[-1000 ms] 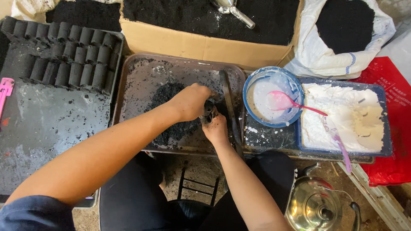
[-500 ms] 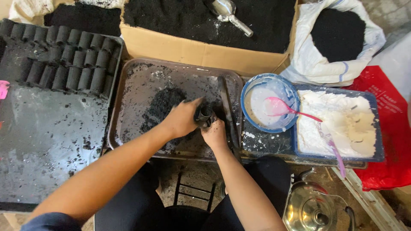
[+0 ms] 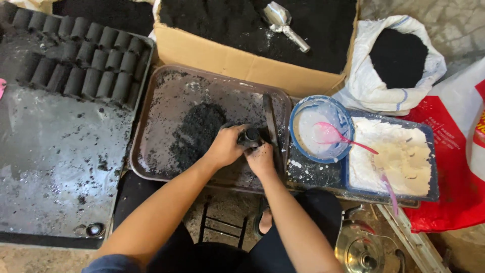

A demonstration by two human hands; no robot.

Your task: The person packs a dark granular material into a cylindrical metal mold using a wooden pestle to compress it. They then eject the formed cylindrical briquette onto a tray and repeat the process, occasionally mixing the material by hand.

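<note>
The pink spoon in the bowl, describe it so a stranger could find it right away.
Start at the brown tray under both hands; right of it sits a blue-rimmed bowl of white liquid. The pink spoon rests in it, unlike the metal scoop.

Even, soft light from above; shadows faint. Mild glare on wet metal tray [image 3: 55, 167]. Black powder swallows detail. Focus sharp, slight wide-angle bend at edges.

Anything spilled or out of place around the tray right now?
White powder is spilled on the surface between the blue bowl and the brown tray, outside its container. Black crumbs lie scattered over the grey sheet. Both hands grip a dark cylinder.
</note>
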